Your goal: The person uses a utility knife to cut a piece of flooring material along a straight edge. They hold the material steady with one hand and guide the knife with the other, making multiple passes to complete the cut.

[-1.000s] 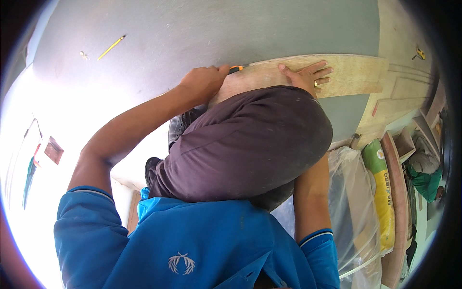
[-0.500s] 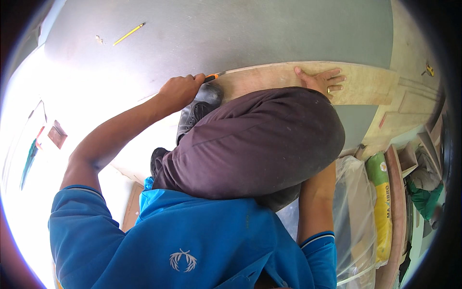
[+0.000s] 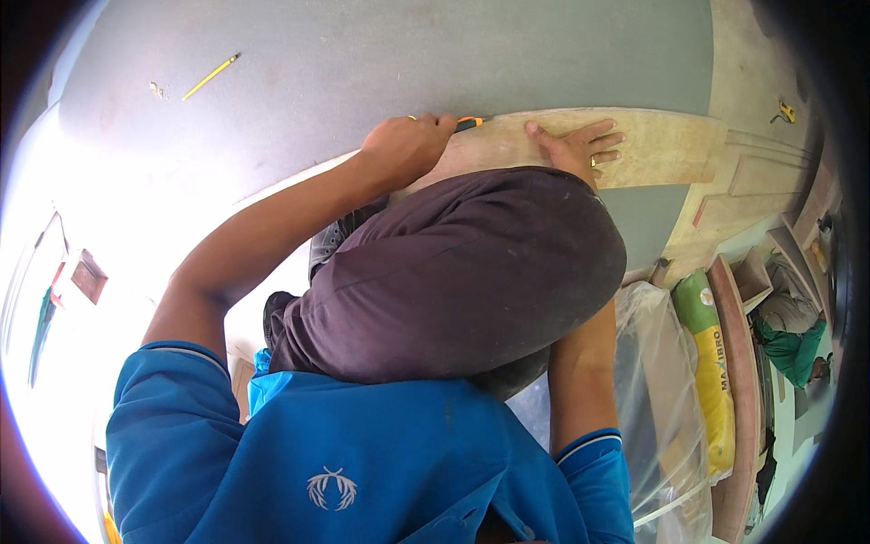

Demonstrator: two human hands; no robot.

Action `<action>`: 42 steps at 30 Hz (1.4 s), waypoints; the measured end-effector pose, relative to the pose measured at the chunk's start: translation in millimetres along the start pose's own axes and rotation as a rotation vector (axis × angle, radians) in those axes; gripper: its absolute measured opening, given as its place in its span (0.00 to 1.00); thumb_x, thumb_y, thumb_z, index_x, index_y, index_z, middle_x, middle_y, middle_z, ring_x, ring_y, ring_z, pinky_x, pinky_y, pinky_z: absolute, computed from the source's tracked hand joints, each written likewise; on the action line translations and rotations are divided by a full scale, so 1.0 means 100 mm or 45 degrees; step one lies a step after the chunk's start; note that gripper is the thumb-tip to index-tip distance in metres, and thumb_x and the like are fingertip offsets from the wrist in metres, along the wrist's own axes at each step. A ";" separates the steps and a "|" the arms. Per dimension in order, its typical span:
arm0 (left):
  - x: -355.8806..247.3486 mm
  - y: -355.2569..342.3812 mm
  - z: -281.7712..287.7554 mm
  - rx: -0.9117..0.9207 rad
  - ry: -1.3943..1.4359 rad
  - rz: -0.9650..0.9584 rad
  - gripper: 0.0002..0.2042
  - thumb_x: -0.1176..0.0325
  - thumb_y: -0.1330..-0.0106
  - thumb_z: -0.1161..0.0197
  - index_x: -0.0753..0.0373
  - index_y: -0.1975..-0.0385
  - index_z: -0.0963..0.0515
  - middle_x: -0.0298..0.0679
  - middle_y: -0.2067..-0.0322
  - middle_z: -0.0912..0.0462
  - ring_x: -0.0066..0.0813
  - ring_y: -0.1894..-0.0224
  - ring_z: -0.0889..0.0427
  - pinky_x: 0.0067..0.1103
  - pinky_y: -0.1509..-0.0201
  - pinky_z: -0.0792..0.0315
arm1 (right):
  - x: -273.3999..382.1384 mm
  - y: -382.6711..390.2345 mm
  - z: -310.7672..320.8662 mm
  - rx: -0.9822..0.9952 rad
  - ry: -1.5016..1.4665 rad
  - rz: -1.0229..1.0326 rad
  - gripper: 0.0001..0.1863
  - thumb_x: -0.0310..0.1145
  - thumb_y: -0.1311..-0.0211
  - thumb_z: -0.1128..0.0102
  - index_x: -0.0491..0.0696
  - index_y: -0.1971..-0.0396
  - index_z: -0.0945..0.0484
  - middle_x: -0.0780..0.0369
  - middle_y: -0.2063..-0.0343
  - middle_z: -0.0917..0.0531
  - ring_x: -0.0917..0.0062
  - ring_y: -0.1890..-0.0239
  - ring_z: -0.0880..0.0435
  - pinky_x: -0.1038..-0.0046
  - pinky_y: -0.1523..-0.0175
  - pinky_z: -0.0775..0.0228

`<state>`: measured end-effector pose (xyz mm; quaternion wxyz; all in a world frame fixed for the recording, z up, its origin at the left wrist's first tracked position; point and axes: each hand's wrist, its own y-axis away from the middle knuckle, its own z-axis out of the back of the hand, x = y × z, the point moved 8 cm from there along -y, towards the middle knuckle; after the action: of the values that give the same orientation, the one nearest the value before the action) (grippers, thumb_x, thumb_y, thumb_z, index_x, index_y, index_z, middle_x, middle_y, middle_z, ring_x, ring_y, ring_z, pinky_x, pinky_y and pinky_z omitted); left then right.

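A long, pale plywood strip (image 3: 675,150) lies across a grey sheet in front of my bent knee. My left hand (image 3: 410,148) is closed around a utility knife (image 3: 468,123) with an orange and black body. The knife sits at the strip's far edge, its tip pointing right toward my other hand; the blade is too small to make out clearly. Pressed on the strip to the right, my right hand (image 3: 575,150) has its fingers spread and wears a ring. My knee covers the near part of the strip, and my left forearm hides part of my shoe.
A yellow pencil (image 3: 210,77) rests on the grey sheet (image 3: 435,54) at the far left. A yellow tape measure (image 3: 785,112) lies far right. Plastic-wrapped material (image 3: 648,390), a green and yellow bag (image 3: 707,372) and wooden boards (image 3: 739,390) stand at the right.
My left hand has slid right along the strip's far edge with the knife, closer to my right hand. My right hand stays spread on the strip. The whole view has shifted slightly.
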<state>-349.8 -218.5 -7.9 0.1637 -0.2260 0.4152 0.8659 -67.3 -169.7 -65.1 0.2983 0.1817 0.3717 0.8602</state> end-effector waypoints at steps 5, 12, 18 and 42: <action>-0.06 -0.04 0.06 0.004 0.000 -0.042 0.10 0.71 0.25 0.44 0.67 0.49 0.30 0.54 0.60 0.13 0.54 0.57 0.10 0.41 0.56 0.16 | 0.00 0.00 0.00 -0.008 0.040 0.008 0.92 0.68 0.62 0.15 0.40 0.23 0.86 0.37 0.25 0.90 0.36 0.24 0.95 0.27 0.24 0.85; 0.33 0.45 -0.04 0.144 -0.072 0.076 0.10 0.72 0.25 0.45 0.65 0.48 0.31 0.53 0.61 0.13 0.53 0.59 0.10 0.40 0.59 0.16 | -0.06 -0.04 0.01 -0.105 0.143 -0.057 0.89 0.73 0.60 0.19 0.44 0.21 0.82 0.43 0.21 0.83 0.45 0.19 0.87 0.30 0.21 0.75; 0.77 1.05 -0.19 0.269 -0.128 0.217 0.12 0.72 0.23 0.47 0.63 0.44 0.33 0.53 0.59 0.14 0.53 0.58 0.10 0.42 0.56 0.16 | -0.05 -0.03 0.00 -0.130 0.191 -0.097 0.90 0.75 0.63 0.20 0.45 0.20 0.81 0.44 0.20 0.82 0.47 0.18 0.86 0.30 0.21 0.74; 1.22 1.42 -0.31 0.380 -0.216 0.341 0.10 0.68 0.20 0.48 0.61 0.45 0.32 0.50 0.63 0.13 0.50 0.63 0.10 0.41 0.60 0.16 | 0.03 0.03 0.00 -0.095 0.134 -0.027 0.90 0.68 0.62 0.15 0.40 0.21 0.81 0.37 0.23 0.85 0.36 0.22 0.89 0.28 0.22 0.77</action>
<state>-511.5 -316.6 2.5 0.1132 -0.0685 0.5500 0.8246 -70.6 -169.7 -62.6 0.2941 0.1210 0.3564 0.8785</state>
